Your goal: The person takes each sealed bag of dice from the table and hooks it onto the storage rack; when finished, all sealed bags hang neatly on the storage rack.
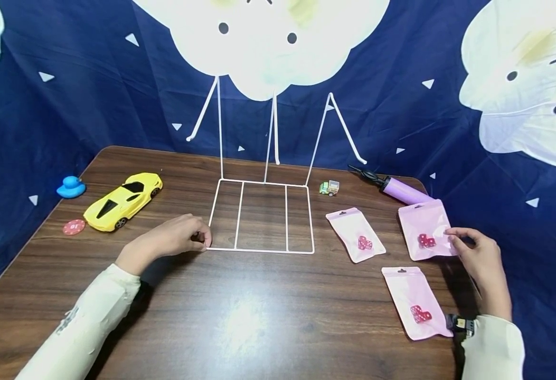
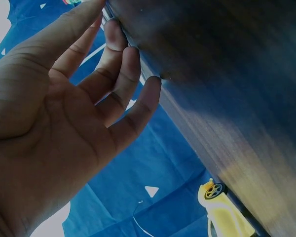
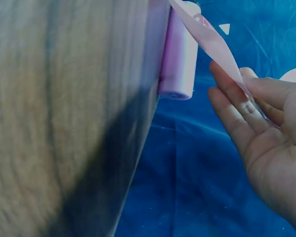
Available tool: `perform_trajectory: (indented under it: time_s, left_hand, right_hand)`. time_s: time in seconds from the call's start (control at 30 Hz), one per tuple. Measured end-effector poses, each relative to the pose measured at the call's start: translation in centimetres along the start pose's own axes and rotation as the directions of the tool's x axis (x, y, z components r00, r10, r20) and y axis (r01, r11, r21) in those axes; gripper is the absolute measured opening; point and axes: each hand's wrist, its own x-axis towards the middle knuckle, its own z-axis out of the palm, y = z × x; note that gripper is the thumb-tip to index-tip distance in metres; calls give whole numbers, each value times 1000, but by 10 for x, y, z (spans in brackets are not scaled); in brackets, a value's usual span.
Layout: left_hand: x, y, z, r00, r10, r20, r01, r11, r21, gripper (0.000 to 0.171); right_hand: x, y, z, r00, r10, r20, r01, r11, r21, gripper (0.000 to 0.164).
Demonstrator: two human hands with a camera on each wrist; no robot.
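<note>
My right hand point(image 1: 482, 261) pinches the right edge of a pink pouch point(image 1: 406, 219) with red dice point(image 1: 426, 240) in it. The right wrist view shows this pouch point(image 3: 214, 42) edge-on, raised off the table, between thumb and fingers. At the front left corner of a white wire rack point(image 1: 261, 250), my left hand point(image 1: 175, 236) pinches the wire, fingertips down at the table. In the left wrist view, the left hand point(image 2: 64, 108) has its fingers bent and hides most of the rack. Two more pink pouches with dice lie flat, one left of the held one point(image 1: 346, 224) and one nearer point(image 1: 401, 287).
A purple hand pump point(image 1: 403, 191) lies behind the held pouch. Behind the rack's right side stands a small toy truck point(image 1: 329, 188). To the left are a yellow toy car point(image 1: 125, 203), a blue rubber duck point(image 1: 71, 187) and a red chip point(image 1: 74, 227). Blue cloth point(image 1: 382, 126) hangs behind the table.
</note>
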Motion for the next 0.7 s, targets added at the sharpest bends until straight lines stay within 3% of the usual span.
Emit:
perform_trajectory:
  time_s: [0.27, 0.47, 0.7]
  left_hand:
    - [0, 0, 0, 1000, -2, 1, 2, 1000, -5, 22]
    - [-1, 2, 1, 1000, -6, 0, 6, 1000, 5, 21]
    - [-1, 2, 1, 1000, -8, -3, 8, 1000, 12, 22]
  right_hand:
    - [0, -17, -4, 992, 59, -115, -46, 993, 110, 21]
    - [-3, -30, -6, 976, 126, -177, -83, 969, 235, 18]
    - [-6, -43, -7, 973, 78, -218, -17, 963, 269, 20]
